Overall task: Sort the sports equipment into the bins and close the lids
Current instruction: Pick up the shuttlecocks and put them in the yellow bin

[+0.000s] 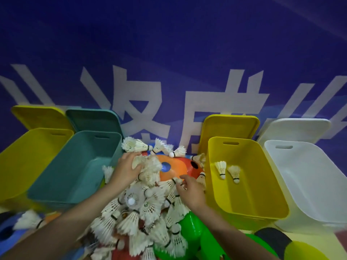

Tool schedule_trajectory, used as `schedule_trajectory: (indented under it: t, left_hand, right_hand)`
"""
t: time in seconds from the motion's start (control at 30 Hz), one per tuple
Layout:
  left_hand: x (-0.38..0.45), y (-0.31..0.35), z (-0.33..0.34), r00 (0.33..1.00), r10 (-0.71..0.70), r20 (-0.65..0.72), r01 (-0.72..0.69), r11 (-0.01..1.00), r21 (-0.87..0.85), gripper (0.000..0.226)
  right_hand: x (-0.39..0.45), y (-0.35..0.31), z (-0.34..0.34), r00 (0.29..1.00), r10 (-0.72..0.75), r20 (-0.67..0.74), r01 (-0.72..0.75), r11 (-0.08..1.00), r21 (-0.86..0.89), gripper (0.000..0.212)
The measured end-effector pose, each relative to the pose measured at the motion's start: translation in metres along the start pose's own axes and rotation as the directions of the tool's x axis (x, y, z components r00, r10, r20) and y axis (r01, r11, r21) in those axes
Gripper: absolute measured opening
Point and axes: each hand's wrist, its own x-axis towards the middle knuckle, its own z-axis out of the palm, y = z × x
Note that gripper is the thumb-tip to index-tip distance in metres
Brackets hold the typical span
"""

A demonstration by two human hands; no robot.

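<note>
A big heap of white feather shuttlecocks [139,212] lies between the bins, on top of orange [174,170] and green [195,235] disc cones. My left hand [127,169] grips a shuttlecock at the far side of the heap. My right hand [189,188] pinches another shuttlecock beside the orange cone. Four open bins stand around: a yellow one [20,166] far left, a teal one [78,166], a yellow one [249,194] holding two shuttlecocks [227,170], and a white one [309,184] far right.
Each bin's lid leans upright behind it against a blue banner wall [169,53] with white characters. A stray shuttlecock [28,220] and blue and orange cones lie at the lower left. A yellow-green cone [304,250] sits at the bottom right.
</note>
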Motion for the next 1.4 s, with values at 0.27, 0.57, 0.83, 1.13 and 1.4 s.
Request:
schedule_trajectory:
  t: [0.27, 0.57, 0.83, 1.13, 1.4]
  left_hand:
    - [0.008, -0.031, -0.002, 0.984, 0.111, 0.138, -0.127, 0.985, 0.114, 0.072]
    - [0.050, -0.043, 0.003, 0.865, 0.248, 0.435, -0.335, 0.933, 0.133, 0.079]
    - [0.070, -0.053, 0.003, 0.749, 0.279, 0.601, -0.395, 0.916, 0.066, 0.087]
    - [0.060, -0.053, -0.005, 0.907, 0.285, 0.309, -0.279, 0.958, -0.065, 0.071]
    - [0.035, 0.007, -0.029, 0.951, 0.306, 0.051, -0.286, 0.929, -0.233, 0.060]
  right_hand:
    - [-0.029, 0.027, 0.030, 0.985, 0.173, 0.001, -0.171, 0.976, -0.134, 0.058]
    - [-0.034, 0.022, 0.043, 0.986, 0.164, -0.001, -0.164, 0.983, -0.086, 0.058]
    - [-0.030, 0.025, 0.041, 0.982, 0.191, 0.008, -0.191, 0.981, -0.021, 0.060]
    - [-0.032, 0.014, 0.034, 0.985, 0.157, -0.070, -0.146, 0.980, 0.136, 0.049]
    - [-0.033, -0.012, -0.008, 0.980, 0.018, -0.197, 0.056, 0.930, 0.363, 0.032]
